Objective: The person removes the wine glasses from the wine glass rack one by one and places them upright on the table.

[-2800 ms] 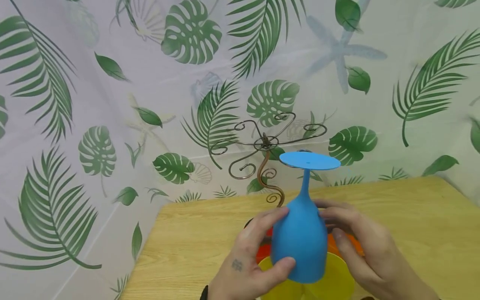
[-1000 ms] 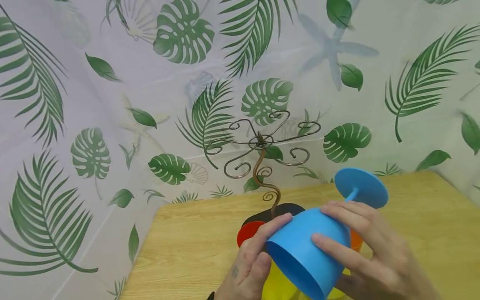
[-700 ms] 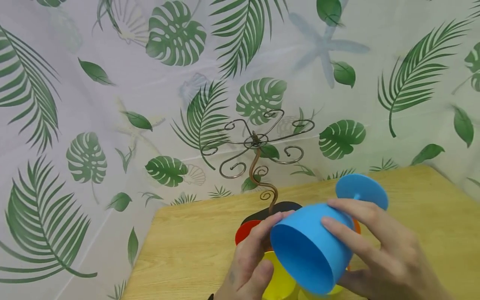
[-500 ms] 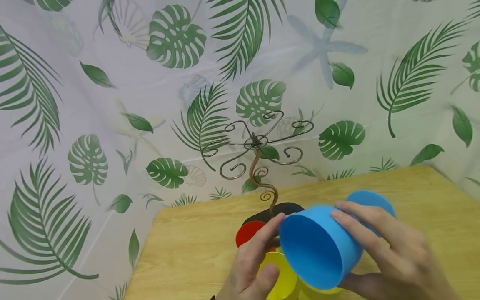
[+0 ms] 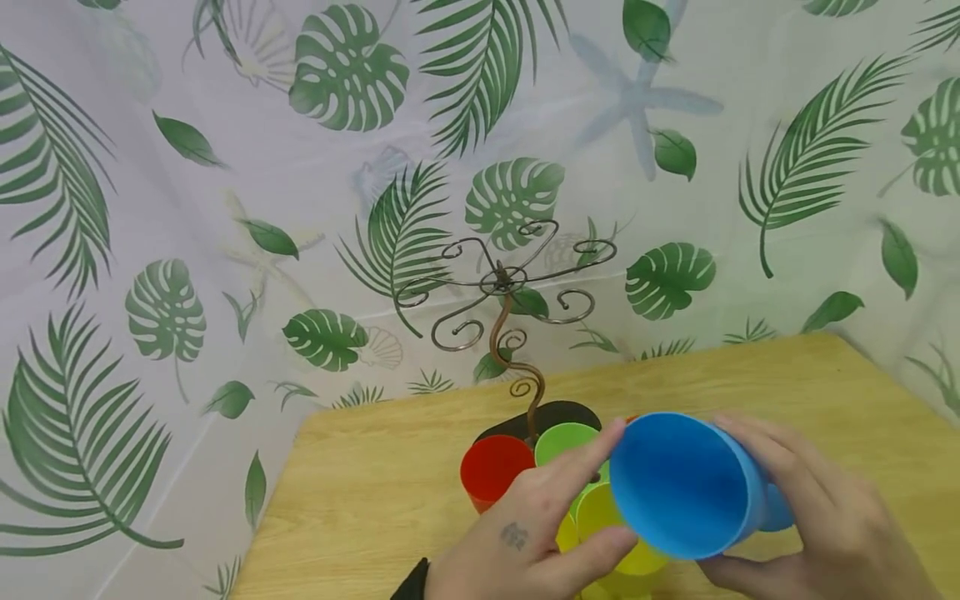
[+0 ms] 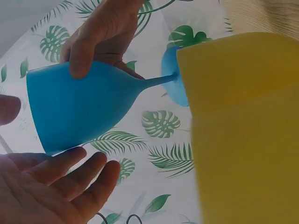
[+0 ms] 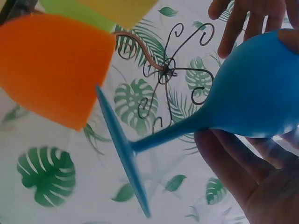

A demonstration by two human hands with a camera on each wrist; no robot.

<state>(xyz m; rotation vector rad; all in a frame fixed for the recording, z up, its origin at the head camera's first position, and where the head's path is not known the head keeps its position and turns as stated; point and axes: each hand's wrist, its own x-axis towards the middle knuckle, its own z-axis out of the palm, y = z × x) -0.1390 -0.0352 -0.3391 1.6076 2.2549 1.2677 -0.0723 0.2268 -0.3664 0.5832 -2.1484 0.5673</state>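
Observation:
A blue plastic wine goblet (image 5: 678, 487) is held tipped over, its mouth toward the head camera. My right hand (image 5: 832, 508) grips the bowl from the right, with thumb below and fingers above. In the left wrist view the stem and round foot of the blue goblet (image 6: 93, 105) point away to the right. My left hand (image 5: 536, 517) is at the rim's left side. Its fingers reach out fairly straight, and the fingertips (image 6: 77, 154) are right at the rim while the thumb stands apart from the bowl.
Below the hands stand a red cup (image 5: 495, 471), a green cup (image 5: 562, 442) and yellow cups (image 5: 618, 554). An orange cup (image 7: 56, 70) shows near the goblet's foot. Behind is a scrolled metal rack (image 5: 502, 333) on a black base (image 5: 558, 412), on a wooden table (image 5: 360, 500).
The blue goblet has gone from upside down to lying tipped, its mouth swung toward the head camera. It has moved right with my right hand, uncovering the red and green cups.

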